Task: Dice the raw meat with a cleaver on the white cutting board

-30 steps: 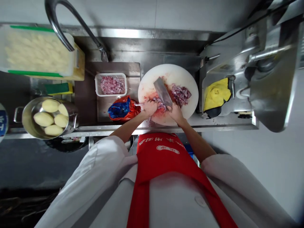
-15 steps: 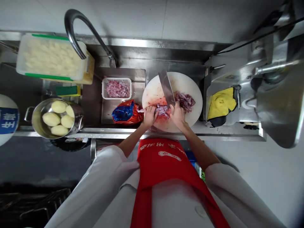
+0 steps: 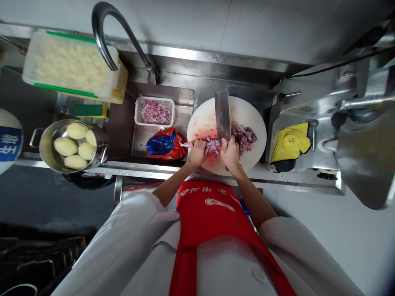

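Note:
On a round white cutting board [image 3: 249, 111], my left hand [image 3: 198, 153] presses with curled fingers on a piece of raw meat [image 3: 213, 144]; a pale strip of it sticks out to the left of the hand. My right hand [image 3: 230, 153] is closed round a cleaver [image 3: 222, 115], whose wide blade points away from me beside the meat. Right of the blade lies a pile of cut dark red meat [image 3: 245, 137]. Red juice stains the board around the piece. My fingers hide part of the meat and most of the cleaver's handle.
Left of the board stand a white basket [image 3: 156, 123] of chopped meat and a red-and-blue plastic bag [image 3: 166, 144]. Farther left are a pot [image 3: 47, 144] of peeled potatoes, a sponge [image 3: 89, 110], a lidded tub [image 3: 72, 68] and a faucet [image 3: 123, 31]. A yellow cloth [image 3: 290, 139] lies right.
The cleaver's blade has swung from leaning left to nearly straight away from me. Both hands stay at the meat. The whole view has shifted and turned slightly.

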{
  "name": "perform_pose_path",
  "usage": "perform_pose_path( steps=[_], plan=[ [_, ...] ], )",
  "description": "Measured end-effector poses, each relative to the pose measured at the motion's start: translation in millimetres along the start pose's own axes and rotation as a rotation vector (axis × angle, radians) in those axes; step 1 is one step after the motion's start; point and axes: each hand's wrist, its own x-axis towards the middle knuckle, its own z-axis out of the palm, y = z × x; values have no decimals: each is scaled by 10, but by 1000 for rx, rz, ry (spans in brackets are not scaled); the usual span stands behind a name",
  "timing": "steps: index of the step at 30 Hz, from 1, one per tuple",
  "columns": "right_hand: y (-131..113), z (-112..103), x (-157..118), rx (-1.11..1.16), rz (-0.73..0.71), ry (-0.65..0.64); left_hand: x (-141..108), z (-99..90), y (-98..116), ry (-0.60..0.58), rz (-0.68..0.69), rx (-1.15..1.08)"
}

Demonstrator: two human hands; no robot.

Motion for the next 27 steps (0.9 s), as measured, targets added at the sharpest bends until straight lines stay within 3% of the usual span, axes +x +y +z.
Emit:
perform_pose_path(
  steps=[8, 14, 20, 24, 27],
  plan=[
    [96, 89, 134, -15, -18, -115, 69, -35, 24, -72, 74, 132],
    [182, 66, 174, -67, -25, -115, 85, -302, -44, -212, 201, 217],
    [155, 70, 150, -52, -5, -94, 47, -457, -30, -239, 210, 194],
    [171, 56, 159, -12, 17, -97, -138, -404, -56, -230, 163, 164],
    [199, 84, 180, 29, 30, -104, -463, -448, -317, -226, 53, 145]
  ],
)
